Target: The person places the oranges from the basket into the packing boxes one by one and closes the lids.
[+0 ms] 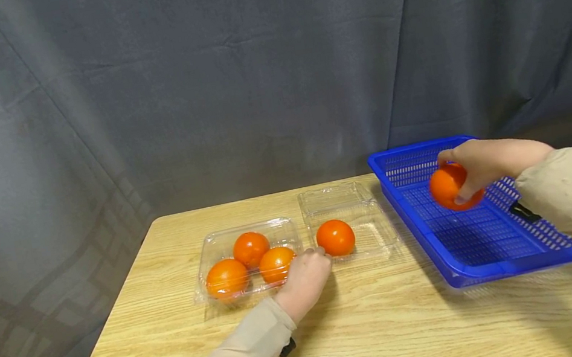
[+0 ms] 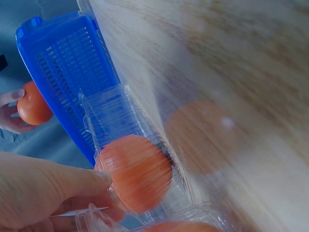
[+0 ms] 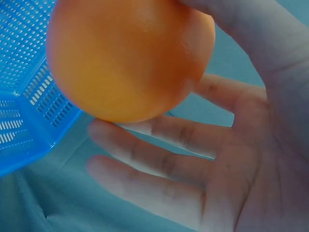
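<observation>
Over the blue plastic basket [image 1: 420, 233], my right hand [image 1: 487, 162] holds an orange [image 1: 446, 187]. The right wrist view shows the thumb on one side of this orange [image 3: 125, 63] and the fingers on the other. My left hand [image 1: 307, 276] is at the near left corner of an open clear plastic container [image 1: 376, 236], pinching its edge between thumb and fingers in the left wrist view. One orange [image 1: 335, 237] sits inside that container, right beside the left fingertips.
To the left, another clear container [image 1: 205, 248] holds three oranges [image 1: 251, 249] and stands next to the left hand. The wooden table [image 1: 368, 331] backs onto a grey curtain [image 1: 251, 86]. The basket's raised rim stands right of the open container.
</observation>
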